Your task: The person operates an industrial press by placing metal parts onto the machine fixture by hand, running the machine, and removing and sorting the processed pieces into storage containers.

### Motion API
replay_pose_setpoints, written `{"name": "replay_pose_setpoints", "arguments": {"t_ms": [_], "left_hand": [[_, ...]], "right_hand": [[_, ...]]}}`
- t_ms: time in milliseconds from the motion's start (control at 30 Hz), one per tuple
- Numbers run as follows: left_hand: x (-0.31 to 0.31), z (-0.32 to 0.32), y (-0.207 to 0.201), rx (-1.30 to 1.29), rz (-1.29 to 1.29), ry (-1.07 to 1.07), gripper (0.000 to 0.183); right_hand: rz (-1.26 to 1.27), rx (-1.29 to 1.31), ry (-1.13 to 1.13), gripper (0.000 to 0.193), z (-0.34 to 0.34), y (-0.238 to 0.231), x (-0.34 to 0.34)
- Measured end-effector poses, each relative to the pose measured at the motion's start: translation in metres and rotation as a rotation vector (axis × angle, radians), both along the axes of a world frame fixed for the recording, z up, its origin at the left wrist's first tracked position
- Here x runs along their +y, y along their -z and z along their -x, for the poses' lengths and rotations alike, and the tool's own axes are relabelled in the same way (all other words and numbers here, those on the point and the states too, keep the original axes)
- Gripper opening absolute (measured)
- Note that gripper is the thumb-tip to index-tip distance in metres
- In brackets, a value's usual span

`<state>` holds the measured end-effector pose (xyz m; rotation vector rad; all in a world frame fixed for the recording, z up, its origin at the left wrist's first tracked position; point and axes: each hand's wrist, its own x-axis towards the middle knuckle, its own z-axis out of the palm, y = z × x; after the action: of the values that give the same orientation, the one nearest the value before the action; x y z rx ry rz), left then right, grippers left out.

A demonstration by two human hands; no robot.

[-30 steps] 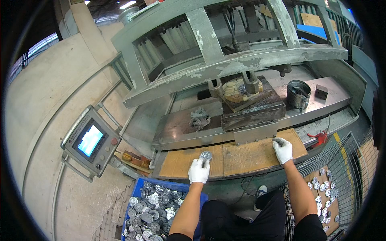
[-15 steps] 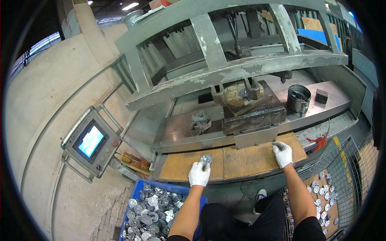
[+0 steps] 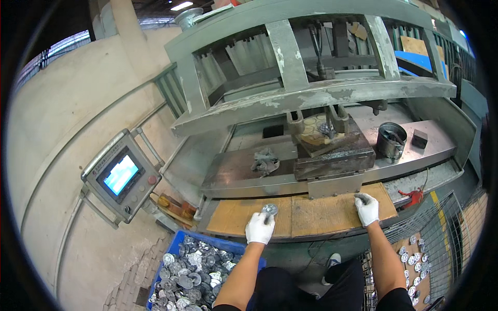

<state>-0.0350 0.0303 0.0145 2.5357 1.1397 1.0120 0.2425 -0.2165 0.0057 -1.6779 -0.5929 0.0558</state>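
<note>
While the blue bin (image 3: 233, 245) of metal discs (image 3: 184, 280) stands lower left, presumably for easy reach, the left hand (image 3: 260, 228) pinches the near edge of a single disc (image 3: 270, 208) over the cardboard (image 3: 321, 213), fingers drawn together, apparently leaving its face uncovered. The right hand (image 3: 367, 208) rests at the cardboard's right end, fingers loosely curled, nothing visible in them.

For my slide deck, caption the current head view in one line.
White-gloved left hand touching a round silver metal part before a grey-green metal machine, near a blue rectangular bin.
</note>
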Motion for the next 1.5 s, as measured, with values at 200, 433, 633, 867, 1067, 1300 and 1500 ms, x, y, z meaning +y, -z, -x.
{"name": "replay_pose_setpoints", "arguments": {"t_ms": [200,433,633,867,1067,1300,1500], "left_hand": [[0.0,0.0,0.0,-0.028,-0.022,0.011,0.02],[0.0,0.001,-0.001,-0.004,-0.011,0.001,0.019],[0.0,0.002,0.0,0.015,-0.002,-0.015,0.021],[0.003,0.003,0.001,0.032,-0.009,-0.021,0.019],[0.004,0.002,0.0,0.024,-0.002,-0.01,0.018],[0.006,0.002,0.0,0.014,-0.032,0.012,0.018],[0.007,0.001,0.001,0.021,-0.05,0.005,0.017]], "right_hand": [[0.039,0.028,0.002,0.018,-0.001,0.001,0.0],[0.031,-0.038,0.023,0.018,-0.005,0.01,0.003],[0.087,-0.108,0.029,0.018,0.002,0.006,0.005],[0.095,-0.343,-0.028,0.016,0.024,-0.024,0.014],[0.158,-0.622,-0.142,0.014,0.058,-0.079,0.041],[0.063,-0.772,-0.247,0.015,0.075,-0.14,0.107],[0.004,-0.717,0.007,0.017,0.053,-0.177,0.167]]}}
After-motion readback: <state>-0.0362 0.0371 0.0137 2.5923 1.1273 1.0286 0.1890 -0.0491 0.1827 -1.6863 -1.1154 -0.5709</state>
